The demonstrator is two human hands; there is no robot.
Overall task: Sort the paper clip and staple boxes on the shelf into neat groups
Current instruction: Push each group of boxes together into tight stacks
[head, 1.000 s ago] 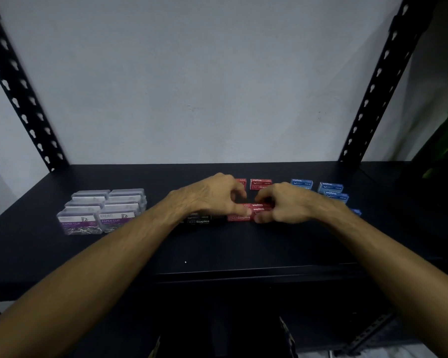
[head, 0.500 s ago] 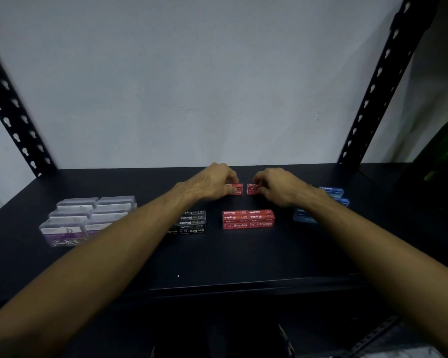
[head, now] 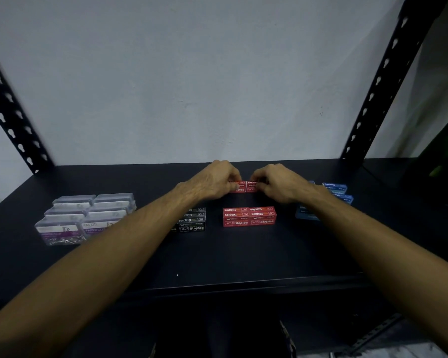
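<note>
Dim scene, dark shelf (head: 243,254) swallows detail; wide-angle bends uprights (head: 388,73); left edge motion-blurred.

The black shelf (head: 243,257) carries clear paper clip boxes (head: 86,218) near its left edge, then black (head: 193,220), red (head: 249,216) and blue staple boxes (head: 335,189) rightward.

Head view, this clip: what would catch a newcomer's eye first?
Both hands meet at mid-shelf: the left hand and right hand pinch a pair of red staple boxes set side by side. Nearer the front edge lies a tidy red block, with black staple boxes to its left. Clear paper clip boxes fill the far left.
</note>
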